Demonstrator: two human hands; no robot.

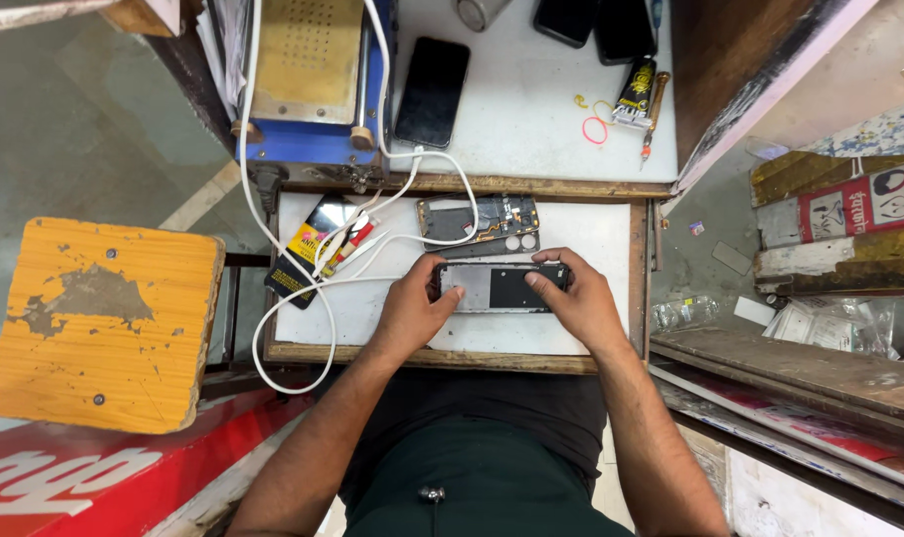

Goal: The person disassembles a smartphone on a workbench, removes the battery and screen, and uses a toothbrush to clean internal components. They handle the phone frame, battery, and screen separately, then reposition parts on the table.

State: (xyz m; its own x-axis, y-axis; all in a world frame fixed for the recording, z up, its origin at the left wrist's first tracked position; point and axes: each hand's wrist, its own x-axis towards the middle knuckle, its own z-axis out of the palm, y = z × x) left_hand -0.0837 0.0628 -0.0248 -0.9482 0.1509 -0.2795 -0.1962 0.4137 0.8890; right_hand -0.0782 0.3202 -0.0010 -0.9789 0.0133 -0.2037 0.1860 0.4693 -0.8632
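An opened phone frame [499, 287], dark with a grey metal plate inside, lies sideways on a white pull-out shelf [591, 239]. My left hand [412, 308] grips its left end, thumb on the plate. My right hand [576, 298] holds its right end, thumb pressing on the inner face. Just behind it lies a separate phone part [479, 221] with exposed circuit board and two small round pieces.
White cables [323, 268] loop over the shelf's left side beside a yellow-and-black packet [308, 249]. On the upper desk sit a blue machine with a metal plate [308, 70], black phones [432, 91], a glue tube [634, 94]. A worn yellow stool [104, 323] stands left.
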